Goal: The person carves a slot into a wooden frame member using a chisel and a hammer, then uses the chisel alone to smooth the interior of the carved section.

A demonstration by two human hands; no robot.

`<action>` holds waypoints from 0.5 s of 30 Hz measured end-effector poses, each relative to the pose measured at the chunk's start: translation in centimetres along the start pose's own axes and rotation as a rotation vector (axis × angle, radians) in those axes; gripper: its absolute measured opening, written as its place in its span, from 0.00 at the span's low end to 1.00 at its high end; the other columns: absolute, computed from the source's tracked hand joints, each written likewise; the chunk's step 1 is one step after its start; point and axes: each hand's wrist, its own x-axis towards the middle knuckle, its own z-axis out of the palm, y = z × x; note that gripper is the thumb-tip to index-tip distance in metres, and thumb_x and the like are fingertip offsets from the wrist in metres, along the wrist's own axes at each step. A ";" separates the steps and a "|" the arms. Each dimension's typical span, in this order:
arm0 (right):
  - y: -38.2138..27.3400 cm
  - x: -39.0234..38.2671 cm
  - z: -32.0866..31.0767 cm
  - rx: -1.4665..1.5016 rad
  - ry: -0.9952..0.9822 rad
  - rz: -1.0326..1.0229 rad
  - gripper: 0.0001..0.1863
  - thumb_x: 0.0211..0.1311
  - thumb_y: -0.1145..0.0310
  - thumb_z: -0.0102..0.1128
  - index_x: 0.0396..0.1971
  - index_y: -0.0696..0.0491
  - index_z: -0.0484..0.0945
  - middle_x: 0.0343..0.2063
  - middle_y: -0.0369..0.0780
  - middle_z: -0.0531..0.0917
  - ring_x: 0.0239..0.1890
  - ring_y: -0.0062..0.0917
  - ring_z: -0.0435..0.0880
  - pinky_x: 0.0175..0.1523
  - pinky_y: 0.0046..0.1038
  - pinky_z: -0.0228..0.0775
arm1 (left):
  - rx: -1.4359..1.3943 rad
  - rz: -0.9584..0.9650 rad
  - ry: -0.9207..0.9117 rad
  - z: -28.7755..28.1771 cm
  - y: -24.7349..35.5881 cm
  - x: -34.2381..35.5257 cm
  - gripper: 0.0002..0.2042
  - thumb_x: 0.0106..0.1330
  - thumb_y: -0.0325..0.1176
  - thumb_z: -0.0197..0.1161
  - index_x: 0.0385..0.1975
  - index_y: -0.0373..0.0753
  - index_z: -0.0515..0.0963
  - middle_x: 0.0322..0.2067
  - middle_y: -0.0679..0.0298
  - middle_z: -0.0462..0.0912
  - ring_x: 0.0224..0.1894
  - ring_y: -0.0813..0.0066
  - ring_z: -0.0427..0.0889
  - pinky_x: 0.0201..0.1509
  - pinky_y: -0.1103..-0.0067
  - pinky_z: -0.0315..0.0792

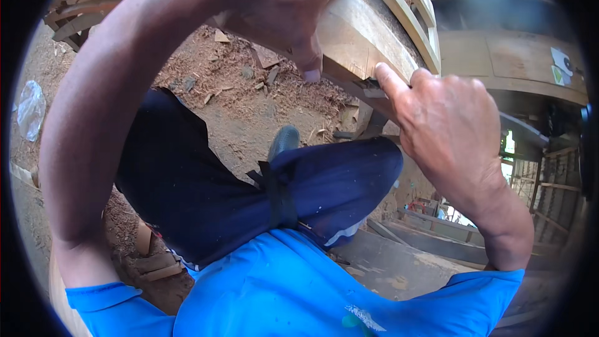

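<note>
I see my left hand (284, 9) clamped over the far wooden plank (349, 40), seemingly steadying it, while my right hand (446, 125), mostly curled, presses one finger on its near edge.

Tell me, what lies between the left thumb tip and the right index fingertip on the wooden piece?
In the head view, only a short stretch of the wooden piece's lower edge separates the left hand from the right hand; nothing else lies there.

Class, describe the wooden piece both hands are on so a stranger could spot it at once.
Start at the sawdust-covered ground above the blue-trousered knee. The pale wooden plank slants across it, with the left hand on top and the right hand at its dark, chipped lower edge.
</note>
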 end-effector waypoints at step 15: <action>3.1 0.3 -0.4 0.208 -0.043 -0.023 0.20 0.61 0.64 0.59 0.54 0.41 0.76 0.28 0.39 0.81 0.24 0.35 0.83 0.30 0.36 0.76 | -0.085 -0.221 0.064 -1.7 -1.6 -1.5 0.47 0.50 0.66 0.66 0.63 0.34 0.69 0.65 0.49 0.65 0.67 0.57 0.65 0.70 0.63 0.58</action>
